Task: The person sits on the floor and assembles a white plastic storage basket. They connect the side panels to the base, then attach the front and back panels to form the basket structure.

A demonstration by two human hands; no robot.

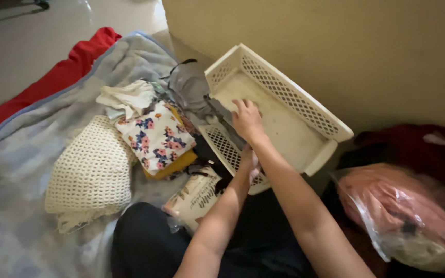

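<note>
A white plastic lattice basket (pixel 305 110) lies tilted against the wall, its inside bare. My right hand (pixel 246 118) reaches into it with fingers spread, resting flat on the basket's floor beside a grey garment (pixel 189 87) that hangs over the left rim. My left hand (pixel 252 163) is at the basket's near lattice wall, partly hidden under my right forearm, and seems to grip the rim.
A floral cloth (pixel 155 136) on a yellow one (pixel 180 163), a white crochet piece (pixel 91 172) and a white cloth (pixel 127 98) lie on a blue-grey blanket (pixel 21 170). A soft white packet (pixel 197 198) sits by my knee. A plastic bag (pixel 403 213) with pink contents lies at right.
</note>
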